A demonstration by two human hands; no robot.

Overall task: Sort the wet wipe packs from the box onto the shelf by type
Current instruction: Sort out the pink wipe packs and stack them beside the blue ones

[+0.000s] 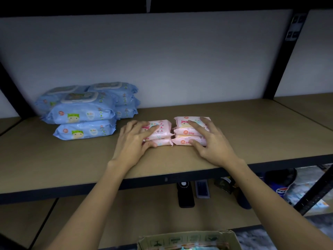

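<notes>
The shelf (234, 127) is a wide brown board in a dark metal frame, and it carries all the sorted packs. At its back left stand the blue wipe packs (84, 112), the big type, piled in stacks of two and more. Their long axis runs left to right and their printed front faces me; I read "Baby" beside a cartoon face with a green hat. Near the middle of the shelf are the pink wipe packs (191, 131), the small type, in two low stacks that touch each other, also with the long axis left to right. On the right stack I read "20" in an orange circle.

My left hand (133, 141) lies over the left pink stack, fingers spread on top and thumb against the front. My right hand (209, 139) holds the right stack the same way.

Below, at the bottom edge, is the cardboard box (189, 239). On the lower shelf stands a bottle (282, 190) with a "PEPSI" label.
</notes>
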